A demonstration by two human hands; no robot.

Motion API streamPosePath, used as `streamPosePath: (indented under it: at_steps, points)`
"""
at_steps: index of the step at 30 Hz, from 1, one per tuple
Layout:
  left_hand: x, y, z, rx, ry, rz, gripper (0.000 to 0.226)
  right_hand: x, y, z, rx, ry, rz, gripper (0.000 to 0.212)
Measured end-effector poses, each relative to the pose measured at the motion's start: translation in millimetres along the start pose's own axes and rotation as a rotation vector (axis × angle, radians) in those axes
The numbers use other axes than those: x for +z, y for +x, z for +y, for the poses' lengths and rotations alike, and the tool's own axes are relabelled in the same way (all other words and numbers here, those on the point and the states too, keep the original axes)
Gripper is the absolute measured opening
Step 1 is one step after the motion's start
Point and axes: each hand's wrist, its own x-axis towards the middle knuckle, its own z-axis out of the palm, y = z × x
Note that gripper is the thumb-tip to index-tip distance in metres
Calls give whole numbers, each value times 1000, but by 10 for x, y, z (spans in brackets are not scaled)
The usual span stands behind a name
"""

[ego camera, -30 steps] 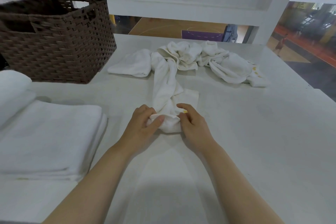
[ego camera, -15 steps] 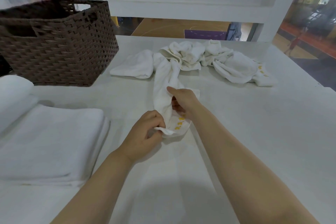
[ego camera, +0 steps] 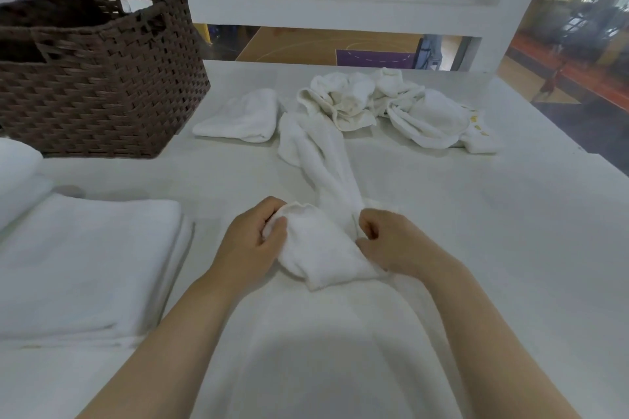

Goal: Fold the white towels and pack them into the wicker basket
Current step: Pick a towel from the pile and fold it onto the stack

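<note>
Gripping the near end of a long white towel (ego camera: 320, 180), your left hand (ego camera: 250, 245) and right hand (ego camera: 396, 241) each curl fingers round its bunched cloth at the middle of the desk (ego camera: 476, 248). The towel trails far toward a crumpled towel pile (ego camera: 391, 105). The wicker basket (ego camera: 98, 78) stands far left, with folded towels (ego camera: 85, 265) near left.

right hand (ego camera: 391, 241) pulled back near, gripping towel (ego camera: 320, 248) end | towel end now spread between left hand (ego camera: 252, 245) and right
</note>
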Motion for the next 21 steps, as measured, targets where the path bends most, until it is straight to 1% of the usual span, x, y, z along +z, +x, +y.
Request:
streamPosePath:
  at_steps: [3, 4, 5, 6, 7, 9, 11, 12, 14, 17, 19, 21]
  points:
    - [58, -37, 47, 18, -12, -153, 11, -135, -367, -6, 46, -182, -294, 23]
    - [77, -47, 58, 27, 3, -192, 12, -185, -436, -24, 79, -226, -362, 20]
    - [96, -55, 64, 35, 9, -224, 12, -237, -453, -30, 105, -266, -387, 17]
    - [111, -64, 72, 40, 5, -246, 12, -295, -432, -29, 126, -289, -374, 12]
    - [120, -69, 73, 42, -3, -255, 11, -352, -375, -12, 146, -284, -324, 11]
    - [115, -73, 75, 29, -28, -242, 10, -431, -196, 34, 157, -220, -112, 13]
    - [97, -67, 76, 10, -58, -215, 10, -421, 32, 20, 95, -131, 121, 18]
    - [90, -63, 77, 10, -59, -202, 10, -376, 150, -19, 38, -73, 184, 22]
    - [85, -58, 85, 9, -55, -185, 12, -248, 368, -116, -73, -17, 218, 32]
    - [72, -54, 80, 8, -40, -166, 13, -94, 584, -165, -91, -81, 185, 42]
    - [57, -47, 65, 11, -28, -149, 11, -72, 624, -109, -70, -62, 225, 38]
    - [44, -37, 62, 7, -11, -125, 8, -99, 570, -31, -68, 4, 334, 29]
